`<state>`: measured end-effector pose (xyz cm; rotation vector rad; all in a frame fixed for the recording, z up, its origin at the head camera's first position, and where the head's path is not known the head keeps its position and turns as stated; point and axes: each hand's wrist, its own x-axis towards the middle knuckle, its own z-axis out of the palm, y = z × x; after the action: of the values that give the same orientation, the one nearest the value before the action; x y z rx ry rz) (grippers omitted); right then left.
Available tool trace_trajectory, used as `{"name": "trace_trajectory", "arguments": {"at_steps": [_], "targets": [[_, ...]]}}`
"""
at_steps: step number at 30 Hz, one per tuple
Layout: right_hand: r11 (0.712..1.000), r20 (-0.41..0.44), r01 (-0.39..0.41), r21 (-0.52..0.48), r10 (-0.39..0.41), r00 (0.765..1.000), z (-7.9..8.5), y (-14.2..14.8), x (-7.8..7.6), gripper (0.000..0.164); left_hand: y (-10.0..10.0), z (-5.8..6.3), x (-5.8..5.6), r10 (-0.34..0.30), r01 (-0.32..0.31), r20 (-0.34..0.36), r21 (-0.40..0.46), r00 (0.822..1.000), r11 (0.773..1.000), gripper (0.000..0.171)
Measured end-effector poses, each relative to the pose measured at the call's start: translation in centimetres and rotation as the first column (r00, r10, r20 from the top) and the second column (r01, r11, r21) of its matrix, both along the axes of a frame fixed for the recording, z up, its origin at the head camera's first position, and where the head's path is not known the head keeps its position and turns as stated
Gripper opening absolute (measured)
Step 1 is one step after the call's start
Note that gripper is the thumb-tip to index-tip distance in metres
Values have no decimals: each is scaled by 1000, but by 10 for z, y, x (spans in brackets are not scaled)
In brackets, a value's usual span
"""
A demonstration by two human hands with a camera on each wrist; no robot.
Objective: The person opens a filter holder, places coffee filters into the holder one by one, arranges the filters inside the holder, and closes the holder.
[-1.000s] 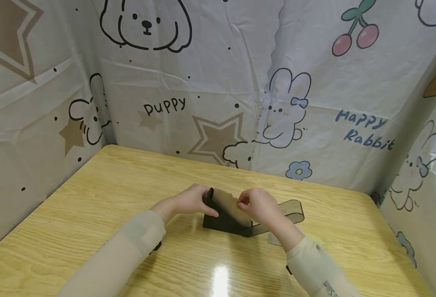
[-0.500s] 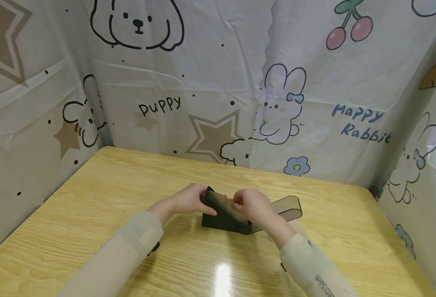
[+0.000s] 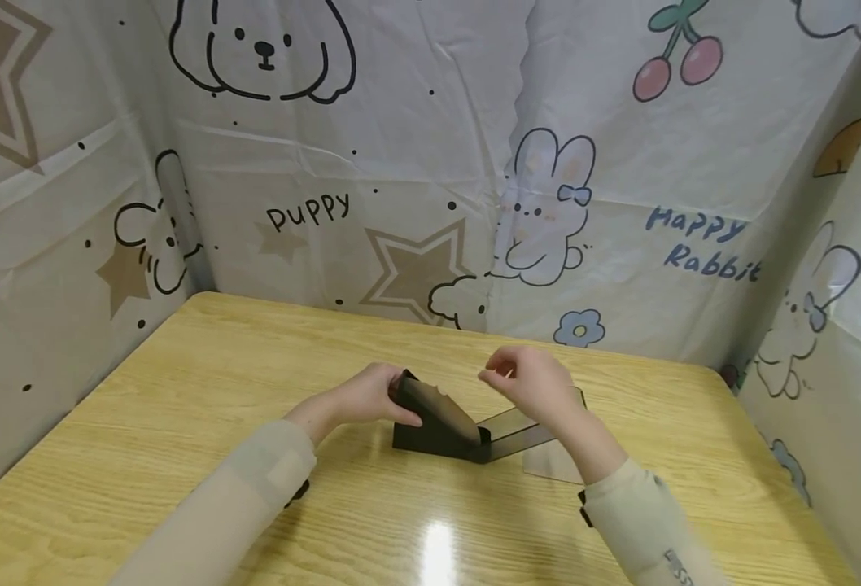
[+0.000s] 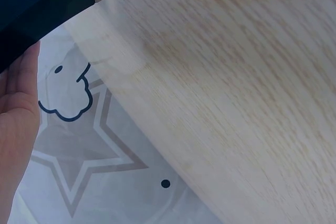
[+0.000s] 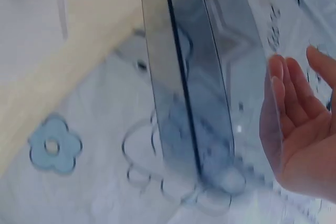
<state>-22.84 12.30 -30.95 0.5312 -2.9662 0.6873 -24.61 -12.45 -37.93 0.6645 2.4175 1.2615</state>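
Observation:
A black wedge-shaped box [image 3: 430, 435] stands on the wooden table, its smoky see-through lid [image 3: 514, 442] swung out to the right. Brown, thin material [image 3: 441, 411] with a ragged upper edge shows along the box's sloping open face. My left hand [image 3: 368, 395] grips the box's tall left end, thumb on the near side; in the left wrist view only part of the hand lies below the dark box [image 4: 47, 17]. Over the lid hovers my right hand [image 3: 536, 382], fingers loosely bent, thumb apart from them, with nothing visible between. The lid [image 5: 194, 77] stretches beside it in the right wrist view.
A clear flat piece [image 3: 540, 464] lies on the table [image 3: 313, 521] under the lid, partly behind the right forearm. Cartoon-printed cloth [image 3: 416, 122] encloses the table at the back and both sides. Dark straps show under both sleeves.
My right hand has left the box's open face, moving up and to the right, and its fingers have loosened. My left hand keeps its grip on the box.

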Motion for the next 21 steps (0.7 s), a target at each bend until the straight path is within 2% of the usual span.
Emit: {"name": "trace_trajectory", "arguments": {"at_steps": [5, 10, 12, 15, 18, 21], "targets": [[981, -82, 119, -152, -133, 988, 22, 37, 0, 22, -1, 2, 1, -10, 10, -2, 4, 1000, 1000, 23], [948, -91, 250, -197, -272, 958, 24, 75, -8, 30, -1, 2, 0, -8, 8, -2, 4, 1000, 1000, 23], [946, -75, 280, -162, -295, 953, 18, 88, -13, 31, -1, 2, 0, -5, 5, 0, 5, 1000, 1000, 22], [953, 13, 298, -49, -297, 955, -2, 103, -21, 29, -1, 0, 0, -7, 7, -9, 11, 1000, 1000, 23], [963, 145, 248, 104, -262, 954, -29, 112, -25, 27, 0, -1, 0, -4, 4, -10, 12, 1000, 1000, 24], [966, 259, 176, 191, -222, 940, -54, 114, -26, 24, 0, 0, 2, -3, 3, -7, 6, 1000, 1000, 23]]}}
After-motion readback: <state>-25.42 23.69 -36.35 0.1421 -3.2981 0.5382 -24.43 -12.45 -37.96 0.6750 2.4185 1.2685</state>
